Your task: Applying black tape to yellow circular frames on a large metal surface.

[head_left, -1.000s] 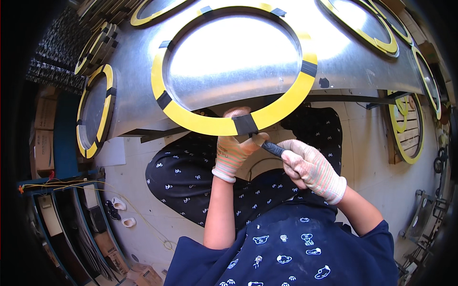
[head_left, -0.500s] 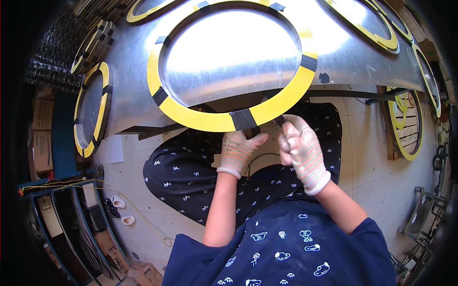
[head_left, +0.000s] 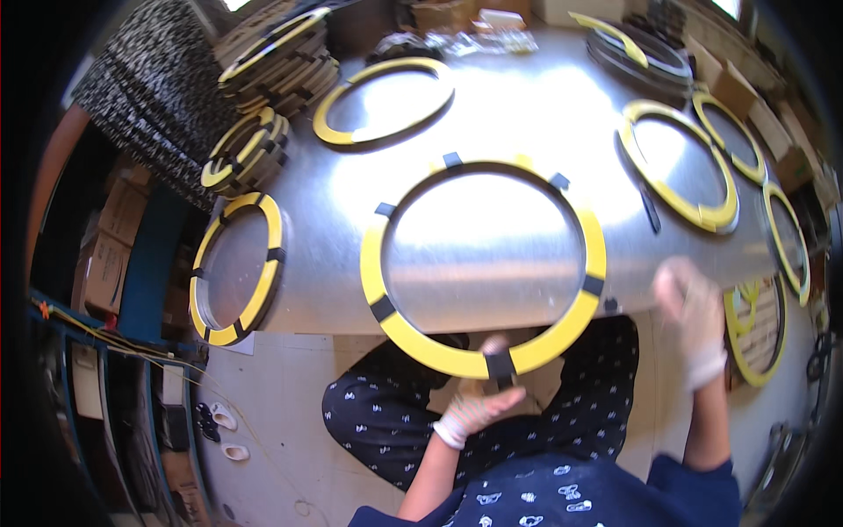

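Head view puts my left hand (head_left: 481,406) nearest to me, gloved, reaching up under the near edge of the table (head_left: 527,114). Its fingers press from below against the black tape tab (head_left: 500,364) at the lowest point of the big yellow ring (head_left: 485,266), which overhangs the edge just above that hand. I judge the hand is pinching the tab flat against the ring, though the underside is hidden.

My right hand (head_left: 689,303) is off to the side, raised near the table edge beside the ring's right arc. It is blurred, and I cannot tell whether it is clenched or loose, nor whether it holds anything.

Beyond the left hand, the ring carries black tabs spaced around it: I count six, at the bottom, lower left, lower right, upper left, top and upper right. By my judgement the taping of this ring is close to finished, with the bottom tab being the one in hand.

Farther out, a taped ring (head_left: 235,268) lies to the left, plain yellow rings (head_left: 676,162) lie to the right and one (head_left: 384,98) beyond, and stacks (head_left: 246,151) sit at the far left.

Against the frame half a second ago, my right hand has left the bottom tab, where both hands met, and swung out to the right; the ring also sits lower in view and more of the far table shows.
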### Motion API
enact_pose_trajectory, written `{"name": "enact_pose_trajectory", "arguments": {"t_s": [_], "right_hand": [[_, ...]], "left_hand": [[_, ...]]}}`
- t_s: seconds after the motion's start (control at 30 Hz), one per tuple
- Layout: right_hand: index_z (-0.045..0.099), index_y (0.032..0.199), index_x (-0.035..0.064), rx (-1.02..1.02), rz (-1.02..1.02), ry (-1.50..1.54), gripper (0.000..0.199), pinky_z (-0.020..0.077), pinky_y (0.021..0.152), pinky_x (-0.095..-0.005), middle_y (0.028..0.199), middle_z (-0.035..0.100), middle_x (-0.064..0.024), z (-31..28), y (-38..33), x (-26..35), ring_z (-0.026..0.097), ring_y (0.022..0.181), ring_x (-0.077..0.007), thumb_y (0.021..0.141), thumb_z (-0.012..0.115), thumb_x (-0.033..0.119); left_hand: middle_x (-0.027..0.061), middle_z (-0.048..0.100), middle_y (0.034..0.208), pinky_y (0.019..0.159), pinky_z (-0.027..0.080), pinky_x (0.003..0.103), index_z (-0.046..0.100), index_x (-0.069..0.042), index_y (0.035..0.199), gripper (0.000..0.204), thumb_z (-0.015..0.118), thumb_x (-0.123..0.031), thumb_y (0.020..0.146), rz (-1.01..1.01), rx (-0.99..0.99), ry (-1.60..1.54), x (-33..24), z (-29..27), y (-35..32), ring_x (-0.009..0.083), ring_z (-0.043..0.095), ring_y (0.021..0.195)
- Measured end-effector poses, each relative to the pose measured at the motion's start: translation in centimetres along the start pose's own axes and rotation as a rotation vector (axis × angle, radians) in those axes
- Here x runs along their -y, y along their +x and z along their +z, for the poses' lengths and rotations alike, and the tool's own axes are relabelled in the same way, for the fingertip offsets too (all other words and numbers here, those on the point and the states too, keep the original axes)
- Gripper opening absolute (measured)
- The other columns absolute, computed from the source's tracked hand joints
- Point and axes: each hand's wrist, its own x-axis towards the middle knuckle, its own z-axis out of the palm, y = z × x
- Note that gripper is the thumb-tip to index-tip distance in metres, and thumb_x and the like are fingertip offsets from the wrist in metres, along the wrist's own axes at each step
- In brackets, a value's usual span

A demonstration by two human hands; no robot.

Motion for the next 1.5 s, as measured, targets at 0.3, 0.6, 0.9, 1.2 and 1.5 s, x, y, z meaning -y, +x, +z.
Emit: {"name": "enact_pose_trajectory", "arguments": {"t_s": [0.3, 0.6, 0.9, 1.2, 1.5], "right_hand": [[0.069, 0.123, 0.0126, 0.644, -0.454, 0.318, 0.038, 0.0596, 0.067, -0.0402, 0.083, 0.073, -0.0114, 4.3, -5.0, 5.2, 0.074, 0.074, -0.0333, 0.09, 0.079, 0.029], [0.047, 0.145, 0.004, 0.421, -0.259, -0.364, 0.077, 0.0551, 0.092, -0.049, 0.115, 0.073, -0.0246, 13.4, 19.3, 0.5, 0.071, 0.106, -0.0436, 0.086, 0.082, 0.04], [0.059, 0.116, 0.0046, 0.374, -0.554, 0.172, 0.045, 0.055, 0.07, -0.0489, 0.079, 0.071, -0.016, 14.6, 13.7, 19.2, 0.072, 0.073, -0.0402, 0.085, 0.076, 0.032], [0.057, 0.122, 0.0109, 0.535, -0.67, 0.142, 0.047, 0.0537, 0.092, -0.0462, 0.106, 0.077, -0.0184, 38.0, 15.4, 43.0, 0.073, 0.104, -0.0364, 0.086, 0.07, 0.038], [0.06, 0.118, 0.0034, 0.343, -0.731, -0.01, 0.057, 0.0539, 0.094, -0.0462, 0.116, 0.074, -0.0197, 31.3, 26.4, 33.7, 0.068, 0.107, -0.0397, 0.086, 0.081, 0.047]], "left_hand": [[0.0142, 0.044, 0.159, 0.121, 0.038, 0.051, 0.033, -0.004, 0.16, 0.104, 0.076, -0.065, 0.088, -0.183, 0.129, -0.702, -3.4, 1.7, -4.2, 0.0317, 0.05, 0.143], [0.0059, 0.075, 0.089, 0.08, 0.056, 0.031, 0.068, 0.0, 0.108, 0.039, 0.081, -0.035, 0.095, -0.106, -0.68, -0.345, -7.8, -2.0, 0.8, 0.0154, 0.071, 0.085], [0.0146, 0.071, 0.079, 0.067, 0.062, 0.034, 0.061, 0.009, 0.122, 0.057, 0.083, -0.033, 0.089, 0.156, -0.898, -0.254, -15.5, -12.6, -14.5, 0.0223, 0.073, 0.069], [0.0119, 0.074, 0.081, 0.066, 0.055, 0.038, 0.073, 0.0, 0.095, 0.033, 0.072, -0.032, 0.088, -0.168, -1.299, 0.68, -18.2, -45.7, -15.8, 0.0233, 0.07, 0.069], [0.0136, 0.07, 0.097, 0.08, 0.056, 0.036, 0.073, -0.002, 0.114, 0.023, 0.057, -0.01, 0.099, 0.307, -1.026, 1.183, -29.7, -33.2, -7.4, 0.0275, 0.069, 0.084]]}}
